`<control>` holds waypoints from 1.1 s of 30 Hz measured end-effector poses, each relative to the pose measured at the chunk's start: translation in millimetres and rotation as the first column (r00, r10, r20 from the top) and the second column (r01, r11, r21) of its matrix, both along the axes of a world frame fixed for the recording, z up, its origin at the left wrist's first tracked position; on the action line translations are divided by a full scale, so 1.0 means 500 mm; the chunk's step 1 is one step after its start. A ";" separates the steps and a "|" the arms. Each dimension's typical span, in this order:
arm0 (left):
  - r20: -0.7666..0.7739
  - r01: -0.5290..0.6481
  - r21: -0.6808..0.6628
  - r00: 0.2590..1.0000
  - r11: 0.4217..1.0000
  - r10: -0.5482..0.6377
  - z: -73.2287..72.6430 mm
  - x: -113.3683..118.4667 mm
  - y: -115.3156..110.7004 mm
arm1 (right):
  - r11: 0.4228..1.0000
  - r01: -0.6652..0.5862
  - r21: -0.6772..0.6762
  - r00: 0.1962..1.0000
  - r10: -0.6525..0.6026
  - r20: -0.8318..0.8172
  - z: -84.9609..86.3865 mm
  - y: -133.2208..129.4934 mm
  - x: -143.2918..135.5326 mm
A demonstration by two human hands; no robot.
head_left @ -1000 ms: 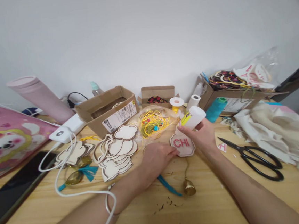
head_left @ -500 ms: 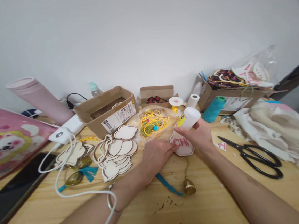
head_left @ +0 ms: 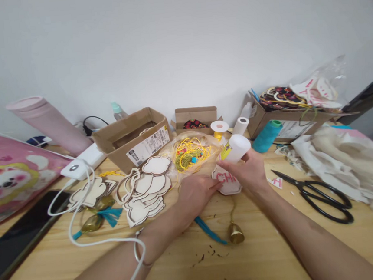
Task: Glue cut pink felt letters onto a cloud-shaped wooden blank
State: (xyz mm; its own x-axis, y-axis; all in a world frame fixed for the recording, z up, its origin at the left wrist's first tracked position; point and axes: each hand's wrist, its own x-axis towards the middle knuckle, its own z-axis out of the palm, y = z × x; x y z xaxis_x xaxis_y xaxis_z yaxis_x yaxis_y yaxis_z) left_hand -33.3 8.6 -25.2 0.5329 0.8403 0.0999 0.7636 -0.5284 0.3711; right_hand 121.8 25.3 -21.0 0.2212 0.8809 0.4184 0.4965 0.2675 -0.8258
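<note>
A pale cloud-shaped piece (head_left: 229, 187) with pink "CHI" letters lies on the wooden table. My left hand (head_left: 199, 194) has its fingertips pressed on the left edge of this piece. My right hand (head_left: 249, 169) is wrapped round a white bottle (head_left: 237, 147) with a yellow label, tilted with its lower-left end just above the lettered piece. That end and the last letters are partly hidden by my right hand. Below the piece, a gold bell (head_left: 236, 233) hangs off a cord, and a blue ribbon (head_left: 210, 230) extends from beneath my left hand.
Cloud-shaped cutouts (head_left: 145, 191) are piled left of my hands. Black scissors (head_left: 322, 193) and a pink letter scrap (head_left: 276, 182) lie to the right. Behind stand an open carton (head_left: 148, 145), tangled yellow cord (head_left: 192, 154) and a teal thread cone (head_left: 267, 136). A white cable (head_left: 107, 241) crosses my left forearm.
</note>
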 end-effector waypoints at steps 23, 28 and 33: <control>0.047 0.013 0.019 0.999 1.000 -0.014 -0.005 -0.003 -0.001 | 1.000 -0.010 0.012 0.998 0.010 0.059 -0.004 -0.002 0.001; 0.044 0.018 0.010 0.999 1.000 -0.019 -0.004 -0.004 -0.001 | 1.000 -0.008 -0.007 0.998 0.009 0.059 -0.004 -0.002 -0.001; 0.022 0.012 0.016 1.000 1.000 -0.013 -0.004 -0.004 0.000 | 1.000 -0.011 -0.001 0.999 0.011 0.050 0.001 -0.005 -0.003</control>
